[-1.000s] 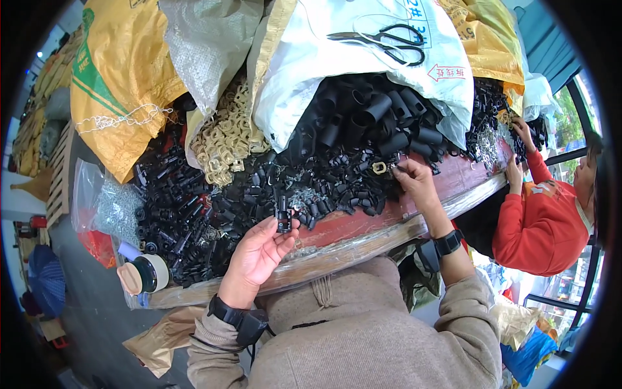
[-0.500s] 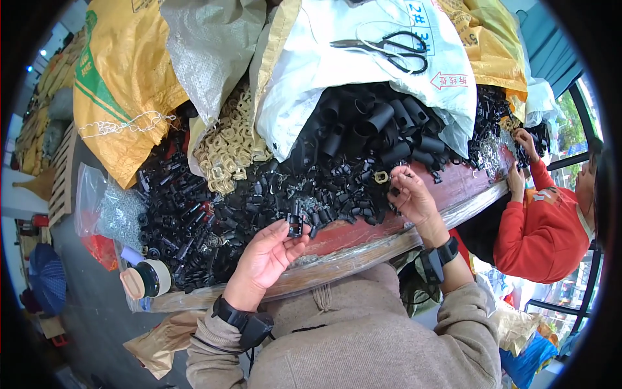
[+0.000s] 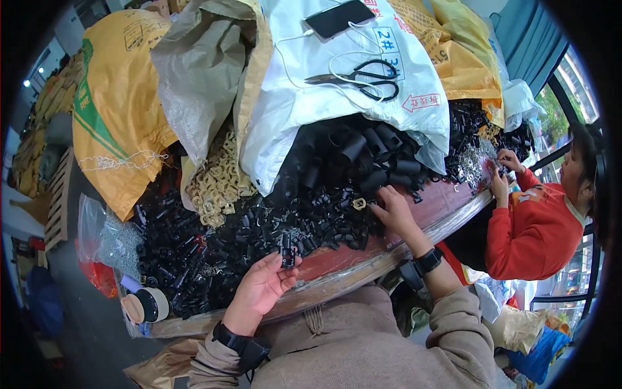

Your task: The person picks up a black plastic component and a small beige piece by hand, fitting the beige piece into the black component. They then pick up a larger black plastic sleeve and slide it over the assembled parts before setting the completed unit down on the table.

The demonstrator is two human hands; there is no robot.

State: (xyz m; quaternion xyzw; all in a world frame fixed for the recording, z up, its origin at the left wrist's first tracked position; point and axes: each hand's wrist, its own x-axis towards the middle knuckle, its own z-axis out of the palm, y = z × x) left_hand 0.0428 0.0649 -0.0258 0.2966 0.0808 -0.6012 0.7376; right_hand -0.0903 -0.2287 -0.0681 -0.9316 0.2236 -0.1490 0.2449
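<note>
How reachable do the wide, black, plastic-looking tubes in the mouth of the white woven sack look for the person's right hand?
Probably yes: the right hand is close beside the nearest black tubes, and the white sack opens on this side, with nothing visible blocking the way.

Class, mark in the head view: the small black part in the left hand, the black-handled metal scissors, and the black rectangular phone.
Small black part (image 3: 287, 255): head view, middle of its body.
Black-handled metal scissors (image 3: 350, 77): head view, near the pivot.
Black rectangular phone (image 3: 340, 20): head view, middle of the screen.
</note>
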